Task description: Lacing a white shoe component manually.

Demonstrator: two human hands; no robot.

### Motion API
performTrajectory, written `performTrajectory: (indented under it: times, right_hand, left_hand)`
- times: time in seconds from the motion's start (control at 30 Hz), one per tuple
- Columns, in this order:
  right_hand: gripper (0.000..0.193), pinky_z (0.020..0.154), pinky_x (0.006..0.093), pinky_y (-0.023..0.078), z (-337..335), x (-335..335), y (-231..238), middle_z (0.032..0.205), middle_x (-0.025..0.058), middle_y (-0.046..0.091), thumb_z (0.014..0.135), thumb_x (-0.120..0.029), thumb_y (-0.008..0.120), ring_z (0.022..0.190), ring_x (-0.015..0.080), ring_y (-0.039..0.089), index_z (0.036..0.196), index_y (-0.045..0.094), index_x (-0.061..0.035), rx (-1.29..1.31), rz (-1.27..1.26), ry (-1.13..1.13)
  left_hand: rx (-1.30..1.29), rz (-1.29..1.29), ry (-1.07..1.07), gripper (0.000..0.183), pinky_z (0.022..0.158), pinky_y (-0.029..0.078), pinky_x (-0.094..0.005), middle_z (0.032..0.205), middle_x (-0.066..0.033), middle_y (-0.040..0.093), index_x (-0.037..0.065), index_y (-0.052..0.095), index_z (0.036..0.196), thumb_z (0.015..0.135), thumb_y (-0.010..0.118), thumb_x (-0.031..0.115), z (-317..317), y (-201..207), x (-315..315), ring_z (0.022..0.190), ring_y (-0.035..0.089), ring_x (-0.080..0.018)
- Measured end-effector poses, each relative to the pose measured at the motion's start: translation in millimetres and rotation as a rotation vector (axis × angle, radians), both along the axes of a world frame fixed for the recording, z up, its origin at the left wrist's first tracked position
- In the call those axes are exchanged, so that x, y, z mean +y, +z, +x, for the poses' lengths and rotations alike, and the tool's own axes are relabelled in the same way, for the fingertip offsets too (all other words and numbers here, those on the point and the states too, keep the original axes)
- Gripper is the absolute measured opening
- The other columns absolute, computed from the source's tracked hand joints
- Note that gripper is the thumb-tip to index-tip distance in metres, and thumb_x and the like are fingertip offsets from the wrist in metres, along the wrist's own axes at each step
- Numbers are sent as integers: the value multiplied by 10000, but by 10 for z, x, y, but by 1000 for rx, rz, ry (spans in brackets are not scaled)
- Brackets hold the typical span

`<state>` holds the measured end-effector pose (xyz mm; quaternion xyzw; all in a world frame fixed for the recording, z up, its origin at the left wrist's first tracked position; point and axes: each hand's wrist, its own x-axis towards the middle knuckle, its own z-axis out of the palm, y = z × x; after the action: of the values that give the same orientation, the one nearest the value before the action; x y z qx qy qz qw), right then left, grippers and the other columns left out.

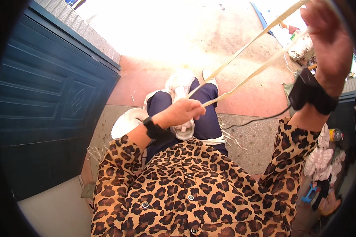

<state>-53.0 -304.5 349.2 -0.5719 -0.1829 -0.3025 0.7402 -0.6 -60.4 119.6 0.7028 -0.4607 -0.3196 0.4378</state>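
A white shoe (183, 131) rests between my knees, its far end washed out by glare. Two long strands of a flat cream shoelace (245, 55) run taut from it toward the upper right. My left hand (180, 113) lies over the middle of the shoe, fingers curled where the strands come out, and hides part of it. Raised high at the right rim, my right hand (324, 37) is closed around the far part of the lace. Its fingertips are partly cut off and blurred.
A rounded white object (127, 123) sits left of my legs. Loose white strings (234, 136) hang by my right thigh. A black cable (257, 120) runs to my right wristband. A dark blue door (55, 91) stands at left. Bundles of white material (319, 160) lie at right beside a blue-handled tool (310, 193).
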Motion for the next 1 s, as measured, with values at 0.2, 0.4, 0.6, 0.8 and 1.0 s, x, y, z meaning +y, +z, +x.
performTrajectory:
  times: [0.2,0.4,0.6,0.8,1.0]
  right_hand:
    - [252,862,357,396,-305,-1652,-822,915,136,550,914,-165,344,902,225,507,906,519,16,294,449,269]
    - [273,565,231,419,-242,-398,-1969,660,7,539,903,-264,464,566,90,475,962,594,-31,893,-385,-336]
    - [166,628,323,470,-403,849,-3186,723,129,621,806,-139,533,673,257,604,806,635,-8,884,-727,-5]
    - [81,647,379,411,-328,1233,-3384,735,91,548,715,-103,535,751,257,539,682,595,-60,749,-1278,-362]
    - [81,679,362,364,-299,1300,-3381,800,71,531,689,-107,532,800,223,490,711,603,-74,739,-1441,-345]
  left_hand:
    - [446,-143,267,201,694,460,-260,750,-69,583,3,557,803,902,461,149,440,179,745,694,545,-130]
    - [772,-846,746,188,663,425,-306,619,-3,446,68,515,819,907,455,223,1470,581,2098,598,451,-109]
    - [670,-544,1202,287,510,361,-254,547,44,328,77,534,966,912,428,338,1611,129,2564,475,349,-65]
    - [427,66,688,182,545,412,-204,675,-6,569,1,637,893,850,521,135,514,-611,1250,578,494,-66]
    - [285,267,516,219,577,421,-190,748,-23,604,-29,613,977,859,501,117,-12,-927,789,644,525,-69]
